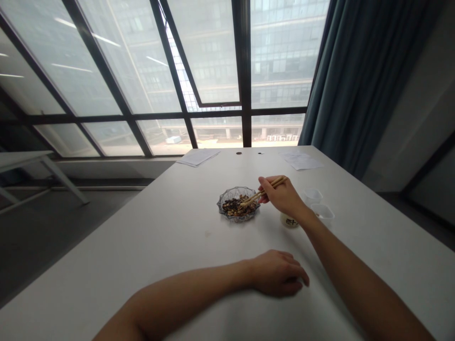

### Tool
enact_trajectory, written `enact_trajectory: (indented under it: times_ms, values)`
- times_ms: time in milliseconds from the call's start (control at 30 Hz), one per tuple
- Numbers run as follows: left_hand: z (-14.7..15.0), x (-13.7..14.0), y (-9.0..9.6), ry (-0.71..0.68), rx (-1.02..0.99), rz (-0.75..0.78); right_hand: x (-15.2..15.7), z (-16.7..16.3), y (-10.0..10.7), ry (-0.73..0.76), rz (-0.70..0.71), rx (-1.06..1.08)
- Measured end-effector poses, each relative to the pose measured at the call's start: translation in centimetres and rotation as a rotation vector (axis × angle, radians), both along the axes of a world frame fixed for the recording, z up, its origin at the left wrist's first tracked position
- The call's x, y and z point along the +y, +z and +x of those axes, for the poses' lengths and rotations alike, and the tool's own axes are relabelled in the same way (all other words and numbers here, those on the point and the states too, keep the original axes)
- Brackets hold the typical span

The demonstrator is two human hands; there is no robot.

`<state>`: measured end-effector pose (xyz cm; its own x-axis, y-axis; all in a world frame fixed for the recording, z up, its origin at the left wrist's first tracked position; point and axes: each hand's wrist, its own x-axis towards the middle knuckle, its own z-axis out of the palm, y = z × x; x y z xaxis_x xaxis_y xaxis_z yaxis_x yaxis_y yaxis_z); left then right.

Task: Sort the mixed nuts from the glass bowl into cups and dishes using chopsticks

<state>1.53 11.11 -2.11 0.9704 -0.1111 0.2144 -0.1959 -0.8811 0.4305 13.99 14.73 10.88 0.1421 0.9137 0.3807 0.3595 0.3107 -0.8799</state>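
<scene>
My right hand (pixel 279 192) grips a pair of wooden chopsticks (pixel 263 192). Their tips reach down into a clear glass bowl (pixel 239 218) with a scalloped rim. Small dark and light pieces (pixel 235 207), like mixed seeds or beans, fill its bottom. I cannot make out whether the tips pinch a piece. Across the table in front of me lies my left forearm, and my left hand (pixel 279 273) rests empty with its fingers loosely bent and a little apart. Partly hidden behind my right wrist stands a pale cup (pixel 288 221) with dark lettering.
Two translucent plastic tubs (pixel 323 213) stand right of my right wrist. Papers (pixel 199 157) lie at the far left of the white table (pixel 170 222), another sheet (pixel 302 160) at the far right. Windows rise behind, with a blue curtain (pixel 355 85) on the right.
</scene>
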Motion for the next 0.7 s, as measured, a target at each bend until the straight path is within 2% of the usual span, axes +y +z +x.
enact_trajectory:
  times_ms: [467, 567, 700]
  values:
    - [-0.1, 0.0, 0.0, 0.006, 0.007, -0.003, -0.4, 0.3, 0.7, -0.016, 0.007, 0.001]
    - [-0.1, 0.0, 0.2, 0.007, 0.005, 0.003, -0.8, 0.5, 1.5, -0.024, 0.010, 0.017]
    - [-0.2, -0.1, 0.3, 0.017, 0.001, 0.003, -2.4, 2.2, 3.9, -0.077, 0.053, 0.049]
